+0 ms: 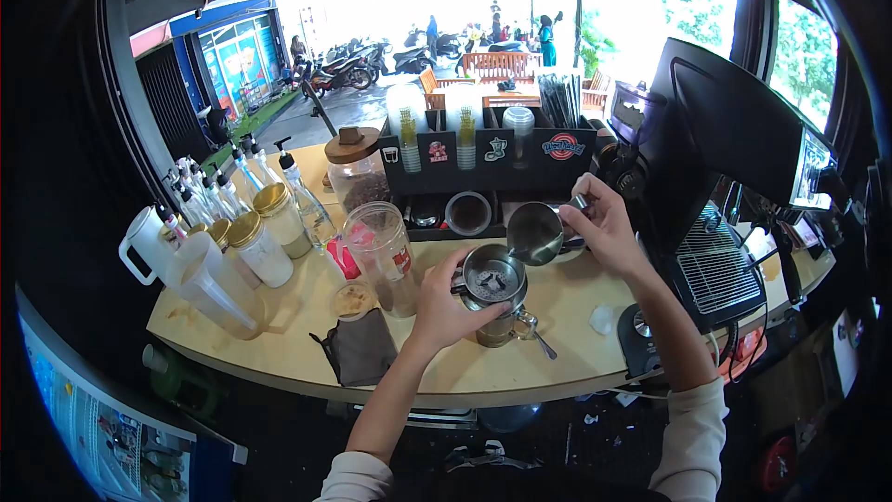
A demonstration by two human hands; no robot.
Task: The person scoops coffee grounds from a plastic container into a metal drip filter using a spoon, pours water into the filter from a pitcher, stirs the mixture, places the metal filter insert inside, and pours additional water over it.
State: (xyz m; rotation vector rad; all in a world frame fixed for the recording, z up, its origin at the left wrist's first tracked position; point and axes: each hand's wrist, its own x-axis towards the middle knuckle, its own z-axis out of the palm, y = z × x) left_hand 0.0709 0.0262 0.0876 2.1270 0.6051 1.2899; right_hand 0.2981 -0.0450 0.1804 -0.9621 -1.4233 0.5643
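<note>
My left hand [444, 302] is wrapped round a metal coffee drip filter [492, 277], thumb and fingers on either side of it. Foamy liquid and a dark bar show inside the filter. Below it stands a glass mug [494, 333], largely hidden, with a spoon [545, 344] by its handle. My right hand [599, 223] grips the handle of a steel pitcher [536, 231], tilted so its lip is over the filter's right rim. A tall clear plastic container [383, 256] stands left of the filter, and a dark cloth [360, 350] lies near my left wrist.
Jars with gold lids [260, 246], pump bottles [302, 191] and a plastic jug [218, 284] crowd the left side. A black cup rack [483, 153] stands at the back. An espresso machine [715, 256] and a monitor [734, 121] are on the right.
</note>
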